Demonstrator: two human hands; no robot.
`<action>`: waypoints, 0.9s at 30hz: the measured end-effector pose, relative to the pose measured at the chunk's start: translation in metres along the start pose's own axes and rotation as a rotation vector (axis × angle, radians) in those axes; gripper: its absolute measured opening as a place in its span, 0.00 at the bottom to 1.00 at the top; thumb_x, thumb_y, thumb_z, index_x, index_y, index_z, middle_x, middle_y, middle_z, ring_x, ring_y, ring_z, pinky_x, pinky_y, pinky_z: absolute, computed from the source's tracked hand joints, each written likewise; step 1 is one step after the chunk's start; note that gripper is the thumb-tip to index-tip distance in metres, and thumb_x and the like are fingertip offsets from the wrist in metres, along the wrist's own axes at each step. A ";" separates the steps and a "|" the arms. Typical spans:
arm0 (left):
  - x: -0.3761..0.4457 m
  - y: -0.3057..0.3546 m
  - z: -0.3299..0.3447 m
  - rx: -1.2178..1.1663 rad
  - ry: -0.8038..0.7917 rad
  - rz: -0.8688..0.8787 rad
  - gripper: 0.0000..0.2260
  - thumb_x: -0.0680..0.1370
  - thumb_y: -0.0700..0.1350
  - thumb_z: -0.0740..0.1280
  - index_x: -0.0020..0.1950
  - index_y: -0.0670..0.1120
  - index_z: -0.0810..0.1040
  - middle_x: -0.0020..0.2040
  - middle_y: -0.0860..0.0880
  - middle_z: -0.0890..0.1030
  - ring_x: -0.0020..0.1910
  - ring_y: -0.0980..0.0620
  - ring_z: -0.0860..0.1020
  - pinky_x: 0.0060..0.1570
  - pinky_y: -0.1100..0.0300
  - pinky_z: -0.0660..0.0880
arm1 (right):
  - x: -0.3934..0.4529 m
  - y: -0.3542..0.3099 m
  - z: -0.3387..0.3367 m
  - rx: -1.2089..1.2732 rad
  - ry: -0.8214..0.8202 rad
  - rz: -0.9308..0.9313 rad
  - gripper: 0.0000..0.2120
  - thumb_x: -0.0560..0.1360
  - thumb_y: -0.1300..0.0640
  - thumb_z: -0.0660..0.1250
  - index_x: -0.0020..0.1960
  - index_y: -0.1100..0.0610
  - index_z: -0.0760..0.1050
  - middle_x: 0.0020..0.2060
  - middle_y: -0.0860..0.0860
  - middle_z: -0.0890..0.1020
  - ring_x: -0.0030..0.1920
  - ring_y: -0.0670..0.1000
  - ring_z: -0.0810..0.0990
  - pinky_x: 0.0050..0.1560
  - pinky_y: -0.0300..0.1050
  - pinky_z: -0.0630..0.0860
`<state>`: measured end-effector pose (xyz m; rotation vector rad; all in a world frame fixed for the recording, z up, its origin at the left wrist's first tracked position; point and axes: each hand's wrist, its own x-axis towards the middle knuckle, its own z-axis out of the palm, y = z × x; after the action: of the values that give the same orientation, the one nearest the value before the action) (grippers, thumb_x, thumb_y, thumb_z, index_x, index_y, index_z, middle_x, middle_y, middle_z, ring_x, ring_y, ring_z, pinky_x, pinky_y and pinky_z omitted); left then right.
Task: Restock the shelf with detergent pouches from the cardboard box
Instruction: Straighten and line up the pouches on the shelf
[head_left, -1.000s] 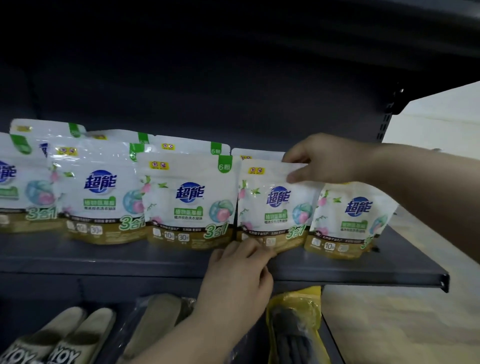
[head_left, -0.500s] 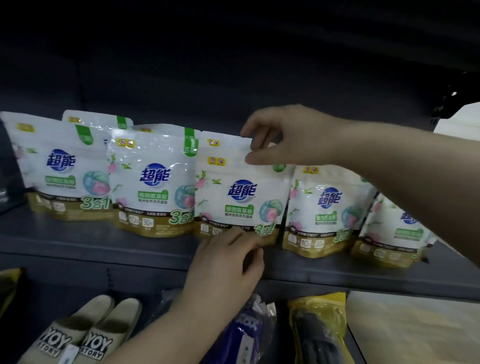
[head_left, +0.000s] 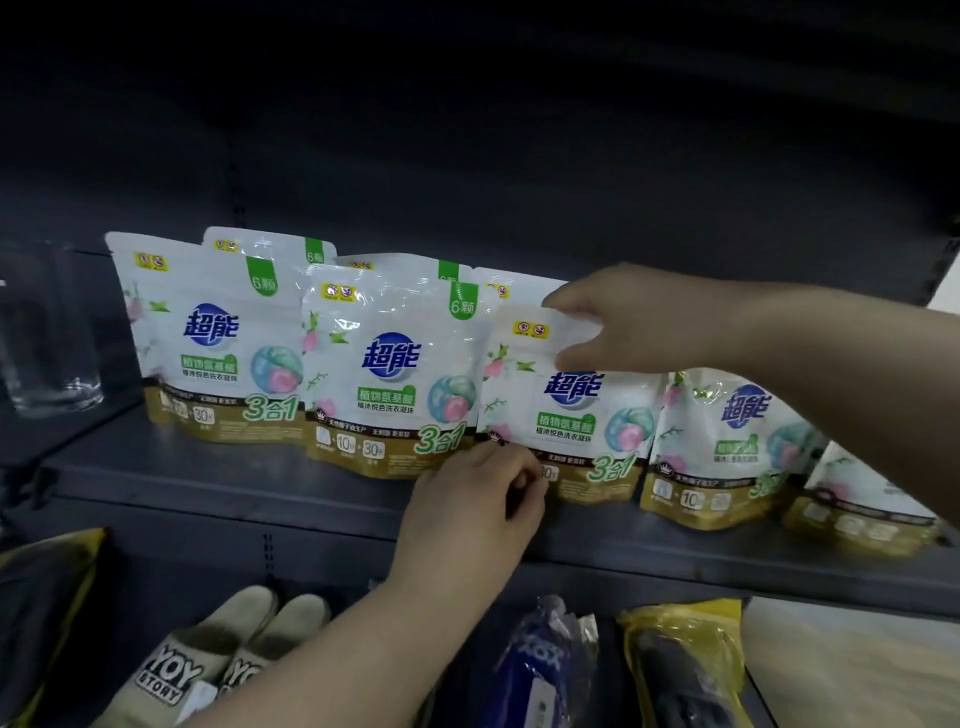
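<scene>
Several white and gold detergent pouches stand in a row on the dark grey shelf (head_left: 218, 483). My right hand (head_left: 618, 317) pinches the top edge of the middle pouch (head_left: 566, 410), thumb in front and fingers behind. My left hand (head_left: 467, 514) is below it, with curled fingers pinching the pouch's lower left corner. To the left stand two front pouches (head_left: 213, 338) (head_left: 387, 374), with more behind them. A further pouch (head_left: 727, 441) stands on the right, and another (head_left: 857, 499) beyond it is partly hidden by my right forearm. The cardboard box is out of view.
A clear glass (head_left: 47, 332) stands on the shelf at far left. On the lower shelf lie beige slippers (head_left: 208, 660), a blue wrapped item (head_left: 545, 670) and a yellow-edged packet (head_left: 680, 670). A pale floor shows at the lower right.
The view has shifted left along the shelf. My right hand went from the fourth front pouch to the top of the middle one, and my left hand followed to that pouch's lower corner.
</scene>
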<state>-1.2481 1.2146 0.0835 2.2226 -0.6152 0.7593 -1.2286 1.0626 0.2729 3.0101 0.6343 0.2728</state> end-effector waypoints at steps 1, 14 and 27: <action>0.000 -0.001 0.000 -0.006 0.003 0.005 0.09 0.76 0.57 0.60 0.48 0.56 0.77 0.43 0.58 0.78 0.43 0.57 0.77 0.41 0.52 0.77 | -0.001 0.000 -0.001 0.011 -0.005 0.000 0.12 0.75 0.49 0.71 0.57 0.50 0.79 0.50 0.48 0.83 0.50 0.50 0.81 0.54 0.52 0.78; -0.013 -0.054 -0.060 0.000 0.129 -0.024 0.09 0.77 0.53 0.63 0.47 0.52 0.81 0.40 0.56 0.79 0.39 0.57 0.77 0.36 0.55 0.77 | 0.080 -0.087 -0.019 0.160 0.073 -0.034 0.23 0.71 0.42 0.73 0.63 0.46 0.74 0.51 0.42 0.80 0.52 0.46 0.80 0.53 0.45 0.76; -0.014 -0.074 -0.066 0.032 0.157 -0.048 0.09 0.76 0.52 0.62 0.48 0.53 0.80 0.43 0.55 0.80 0.42 0.54 0.78 0.38 0.55 0.77 | 0.107 -0.110 0.002 0.063 0.099 -0.105 0.09 0.74 0.52 0.74 0.49 0.46 0.74 0.46 0.44 0.78 0.43 0.45 0.76 0.38 0.39 0.71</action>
<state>-1.2351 1.3137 0.0784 2.1731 -0.4743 0.9139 -1.1752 1.2066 0.2785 3.0248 0.8210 0.4054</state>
